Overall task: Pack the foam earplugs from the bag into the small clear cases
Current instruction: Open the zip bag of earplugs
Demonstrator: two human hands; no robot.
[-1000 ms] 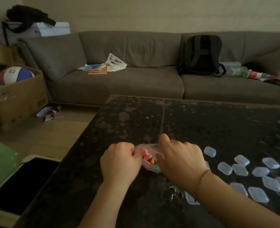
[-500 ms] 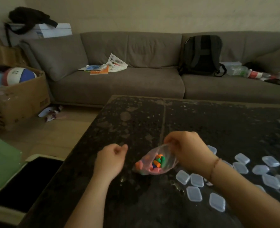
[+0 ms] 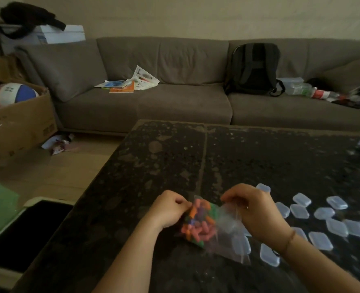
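Observation:
A clear plastic bag [image 3: 227, 231] full of pink, orange and green foam earplugs [image 3: 198, 225] is held just above the dark stone table [image 3: 153, 166]. My left hand [image 3: 168, 210] pinches the bag's left edge with curled fingers. My right hand [image 3: 253, 210] pinches its upper right edge. Several small clear cases [image 3: 322, 216], all closed, lie scattered on the table to the right of my hands. Some cases [image 3: 268, 254] lie partly behind the bag and my right wrist.
A grey sofa [image 3: 174, 98] runs behind the table, with papers [image 3: 130, 82] and a black backpack [image 3: 255, 68] on it. A cardboard box with a ball [image 3: 16, 115] stands at the left. The table's left edge drops to the floor beside a dark tray [image 3: 27, 231].
My left hand, empty half a second ago, has come back and taken the bag's left edge. The bag has turned and now hangs between both hands.

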